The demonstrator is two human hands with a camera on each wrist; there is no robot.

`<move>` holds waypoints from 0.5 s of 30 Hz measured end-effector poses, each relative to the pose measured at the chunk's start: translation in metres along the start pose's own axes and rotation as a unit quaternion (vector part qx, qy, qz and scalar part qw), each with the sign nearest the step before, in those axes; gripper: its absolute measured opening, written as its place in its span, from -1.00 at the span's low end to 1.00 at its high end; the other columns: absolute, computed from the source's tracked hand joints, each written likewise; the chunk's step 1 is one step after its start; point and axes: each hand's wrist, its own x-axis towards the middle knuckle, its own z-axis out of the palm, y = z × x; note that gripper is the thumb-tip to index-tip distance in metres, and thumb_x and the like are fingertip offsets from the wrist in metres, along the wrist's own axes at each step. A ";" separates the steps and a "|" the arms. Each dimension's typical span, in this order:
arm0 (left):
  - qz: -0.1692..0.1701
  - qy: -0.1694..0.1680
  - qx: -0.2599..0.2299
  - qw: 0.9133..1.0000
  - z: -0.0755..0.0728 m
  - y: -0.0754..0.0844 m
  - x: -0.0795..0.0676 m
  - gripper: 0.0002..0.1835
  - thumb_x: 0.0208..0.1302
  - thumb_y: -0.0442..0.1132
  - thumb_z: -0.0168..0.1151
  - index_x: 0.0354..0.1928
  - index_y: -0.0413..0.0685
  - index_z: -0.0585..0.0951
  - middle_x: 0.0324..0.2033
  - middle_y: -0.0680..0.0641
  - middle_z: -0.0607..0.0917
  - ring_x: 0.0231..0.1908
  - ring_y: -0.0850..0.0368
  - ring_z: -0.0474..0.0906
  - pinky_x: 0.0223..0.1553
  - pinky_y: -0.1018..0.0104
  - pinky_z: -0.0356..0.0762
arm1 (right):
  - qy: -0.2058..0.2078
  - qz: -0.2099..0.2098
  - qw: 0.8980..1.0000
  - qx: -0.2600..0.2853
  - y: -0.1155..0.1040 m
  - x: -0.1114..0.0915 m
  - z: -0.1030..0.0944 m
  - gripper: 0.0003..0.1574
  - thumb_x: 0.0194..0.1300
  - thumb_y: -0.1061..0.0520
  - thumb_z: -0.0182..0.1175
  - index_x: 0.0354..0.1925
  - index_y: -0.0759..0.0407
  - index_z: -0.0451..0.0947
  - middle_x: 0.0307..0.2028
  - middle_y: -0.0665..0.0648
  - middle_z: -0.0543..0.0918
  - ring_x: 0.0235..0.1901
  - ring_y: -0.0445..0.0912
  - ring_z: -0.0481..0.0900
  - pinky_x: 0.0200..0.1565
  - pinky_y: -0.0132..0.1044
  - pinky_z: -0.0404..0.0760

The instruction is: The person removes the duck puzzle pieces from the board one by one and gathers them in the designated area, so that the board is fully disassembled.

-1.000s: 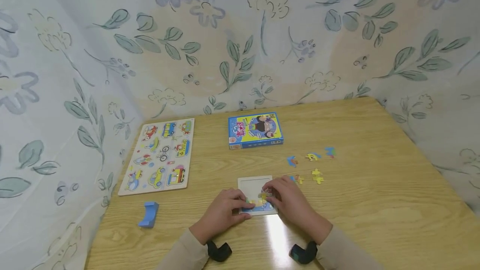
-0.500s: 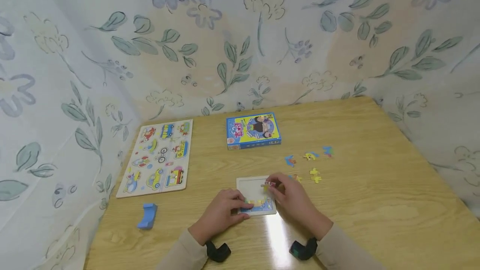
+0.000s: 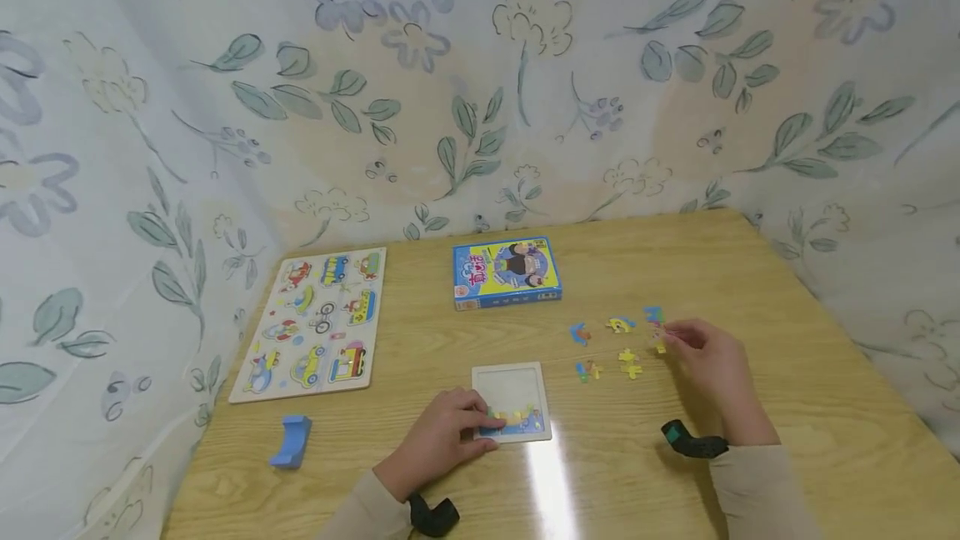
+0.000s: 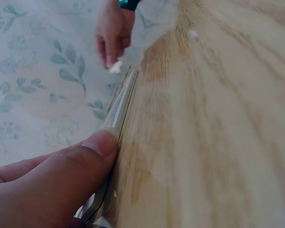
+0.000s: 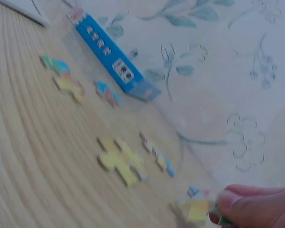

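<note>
In the head view my left hand (image 3: 447, 432) holds the left front corner of a small square puzzle tray (image 3: 545, 402). Its thumb lies along the front edge, as the left wrist view also shows, and a finger reaches over the fitted pieces (image 3: 528, 419). Only the bottom of the tray bears blue and yellow pieces. Off to the right, my right hand (image 3: 708, 361) pinches a puzzle piece (image 5: 198, 209) with yellow on it, just above the table. Close by lie a blue piece (image 3: 652, 314), a yellow and blue piece (image 3: 620, 324) and yellow pieces (image 3: 630, 363).
More loose pieces (image 3: 580, 332) lie between the tray and my right hand. A blue and yellow box (image 3: 506, 272) lies behind the tray. Toward the left are a wooden vehicle puzzle board (image 3: 311, 323) and a blue curved block (image 3: 291, 442). Floral cloth (image 3: 420, 132) hangs behind the table.
My right hand has lifted away from the tray with the puzzle piece and moved right, beyond the loose pieces. My left hand stays at the tray's corner.
</note>
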 end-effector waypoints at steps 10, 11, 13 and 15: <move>0.018 0.010 0.010 1.000 -0.001 0.000 0.000 -0.67 0.26 0.00 0.54 0.05 0.18 0.83 -0.11 0.24 0.64 -0.14 0.33 0.48 -0.06 0.33 0.50 | -0.070 0.038 0.996 -0.048 0.014 0.003 0.003 -0.66 0.54 0.16 0.25 0.08 0.42 0.68 0.01 0.50 0.65 0.02 0.41 0.59 0.01 0.30 0.59; 0.018 0.011 0.012 1.000 -0.001 0.000 0.000 -0.67 0.25 0.00 0.54 0.05 0.18 0.83 -0.12 0.24 0.64 -0.15 0.33 0.47 -0.07 0.33 0.50 | -0.072 0.035 0.996 -0.049 0.014 0.003 0.004 -0.66 0.53 0.16 0.26 0.08 0.42 0.68 0.00 0.49 0.65 0.02 0.41 0.59 0.02 0.30 0.58; 0.019 0.013 0.016 1.000 -0.001 0.000 0.000 -0.66 0.25 0.00 0.55 0.05 0.18 0.83 -0.12 0.24 0.63 -0.17 0.34 0.46 -0.09 0.33 0.50 | -0.072 0.026 0.996 -0.049 0.014 0.004 0.005 -0.65 0.52 0.15 0.27 0.09 0.41 0.67 -0.03 0.47 0.66 0.00 0.40 0.59 0.01 0.30 0.59; 0.017 0.011 0.018 1.000 -0.001 0.001 0.000 -0.67 0.26 0.01 0.54 0.05 0.19 0.82 -0.14 0.25 0.63 -0.18 0.34 0.45 -0.09 0.33 0.50 | -0.065 0.016 0.997 -0.048 0.014 0.003 0.006 -0.62 0.51 0.14 0.29 0.12 0.41 0.66 -0.07 0.44 0.68 -0.04 0.36 0.61 -0.05 0.26 0.61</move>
